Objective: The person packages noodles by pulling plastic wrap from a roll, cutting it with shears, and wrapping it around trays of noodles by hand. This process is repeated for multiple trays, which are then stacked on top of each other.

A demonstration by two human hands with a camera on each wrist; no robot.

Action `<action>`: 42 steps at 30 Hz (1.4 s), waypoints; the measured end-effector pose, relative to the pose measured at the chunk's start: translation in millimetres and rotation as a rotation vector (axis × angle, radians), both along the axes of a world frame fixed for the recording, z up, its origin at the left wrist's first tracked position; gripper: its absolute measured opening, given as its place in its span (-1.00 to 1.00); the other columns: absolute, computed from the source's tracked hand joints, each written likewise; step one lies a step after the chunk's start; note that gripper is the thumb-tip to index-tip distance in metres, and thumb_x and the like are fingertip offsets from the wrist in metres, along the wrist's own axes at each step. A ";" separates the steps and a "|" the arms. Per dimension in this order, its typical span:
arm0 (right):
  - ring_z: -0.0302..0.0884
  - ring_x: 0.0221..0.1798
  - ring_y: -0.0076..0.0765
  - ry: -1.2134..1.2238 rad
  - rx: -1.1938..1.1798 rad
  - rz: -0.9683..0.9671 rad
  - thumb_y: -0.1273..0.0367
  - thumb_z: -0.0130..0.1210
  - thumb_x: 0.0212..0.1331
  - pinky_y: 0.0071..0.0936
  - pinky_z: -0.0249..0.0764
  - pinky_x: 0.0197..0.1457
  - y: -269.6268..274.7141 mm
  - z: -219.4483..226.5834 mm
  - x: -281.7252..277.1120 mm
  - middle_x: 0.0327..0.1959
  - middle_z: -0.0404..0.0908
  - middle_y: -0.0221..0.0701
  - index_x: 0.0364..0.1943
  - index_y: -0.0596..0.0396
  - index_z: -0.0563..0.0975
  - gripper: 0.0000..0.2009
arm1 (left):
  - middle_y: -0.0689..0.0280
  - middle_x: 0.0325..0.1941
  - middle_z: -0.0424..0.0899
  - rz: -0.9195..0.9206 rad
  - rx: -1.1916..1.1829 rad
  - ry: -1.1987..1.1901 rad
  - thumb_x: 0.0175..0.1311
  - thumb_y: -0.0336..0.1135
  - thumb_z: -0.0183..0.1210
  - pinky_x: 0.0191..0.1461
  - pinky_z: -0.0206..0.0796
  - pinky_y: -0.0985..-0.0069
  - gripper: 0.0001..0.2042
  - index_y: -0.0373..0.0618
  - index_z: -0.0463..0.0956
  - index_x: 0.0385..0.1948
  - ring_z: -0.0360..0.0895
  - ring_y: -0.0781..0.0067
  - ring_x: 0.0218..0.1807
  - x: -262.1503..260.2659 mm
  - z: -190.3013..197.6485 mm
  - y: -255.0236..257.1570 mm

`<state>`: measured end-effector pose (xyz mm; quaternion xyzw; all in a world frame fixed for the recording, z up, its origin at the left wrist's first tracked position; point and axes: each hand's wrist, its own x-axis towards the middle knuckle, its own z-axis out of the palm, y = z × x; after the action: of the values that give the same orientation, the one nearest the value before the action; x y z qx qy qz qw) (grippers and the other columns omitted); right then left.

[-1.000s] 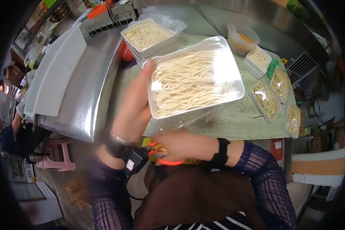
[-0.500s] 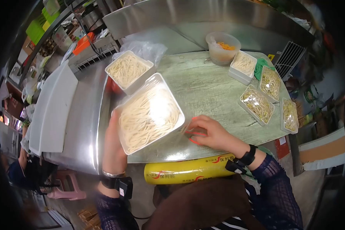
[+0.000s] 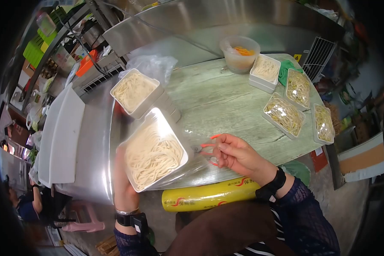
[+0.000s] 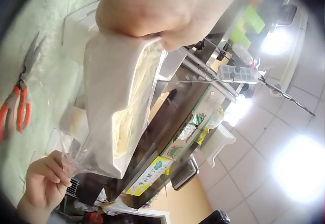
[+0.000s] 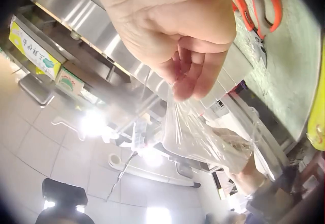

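Observation:
My left hand (image 3: 126, 181) grips a white tray (image 3: 184, 157) of pale noodles (image 3: 155, 155) by its left side, tilted above the table's front. Clear plastic film (image 5: 185, 127) covers the tray and stretches out from its right side. My right hand (image 3: 241, 155) pinches the gathered end of that film between thumb and fingertips. Orange-handled long-nose pliers (image 4: 22, 84) lie on the green tabletop, partly hidden behind my right hand in the head view. Just behind the held tray stands a stack of white trays, the top noodle tray (image 3: 134, 91) full.
Wrapped bean-sprout trays (image 3: 283, 115), a smaller noodle tray stack (image 3: 263, 81) and a plastic tub (image 3: 240, 55) with orange shreds stand at the right and back. A yellow film roll (image 3: 209, 197) lies along the front edge. A steel counter (image 3: 96, 141) adjoins at left.
The noodle tray has come down and left in my left hand. My right hand has released the pliers onto the table, moved right and taken hold of the film at the tray's side.

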<state>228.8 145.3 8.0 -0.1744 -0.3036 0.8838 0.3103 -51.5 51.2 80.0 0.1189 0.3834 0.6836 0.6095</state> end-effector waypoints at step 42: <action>0.47 -0.08 -0.36 -0.392 1.026 0.079 0.30 -0.02 0.32 -0.32 0.40 -0.03 -28.0 35.2 -72.1 -0.16 0.47 -0.32 -0.11 0.13 0.44 -0.79 | 0.31 -0.15 0.57 -0.405 -0.116 0.521 0.50 -0.16 -0.03 0.01 0.36 0.57 -0.72 -0.19 0.42 0.00 0.51 0.56 -0.11 41.6 -27.4 -60.8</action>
<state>156.7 117.2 43.2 -0.1508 -0.7537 0.5845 0.2599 -9.9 -9.6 52.7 0.3285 0.5330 0.4723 0.6204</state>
